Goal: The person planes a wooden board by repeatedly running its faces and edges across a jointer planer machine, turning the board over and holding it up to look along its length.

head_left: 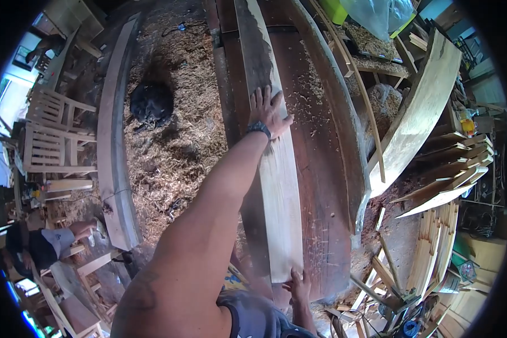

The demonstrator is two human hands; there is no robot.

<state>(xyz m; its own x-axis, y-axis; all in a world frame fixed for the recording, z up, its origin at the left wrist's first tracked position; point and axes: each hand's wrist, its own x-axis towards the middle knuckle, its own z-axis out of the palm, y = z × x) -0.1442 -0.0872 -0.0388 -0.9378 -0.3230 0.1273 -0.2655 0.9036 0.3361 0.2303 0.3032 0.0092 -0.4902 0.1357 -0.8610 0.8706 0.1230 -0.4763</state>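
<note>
A long plank [281, 191], pale and smooth at the near end and dark and rough farther away, lies lengthwise on a broad reddish-brown wooden surface [327, 225]. My left hand [269, 112], with a dark watch on the wrist, rests flat on the plank's upper face, fingers spread. Down at the plank's near end, my right hand [298, 286] grips the right corner, its fingertips against the edge. Part of that hand's grip is hidden from above.
Wood shavings cover the floor [169, 152], where a black dog-like shape [151, 104] lies. A long beam [115, 141] runs at left, near wooden chair frames [56, 132] and a seated person [45, 245]. Rightward are a rough-edged slab [343, 124], a curved board [419, 112] and stacked boards [434, 242].
</note>
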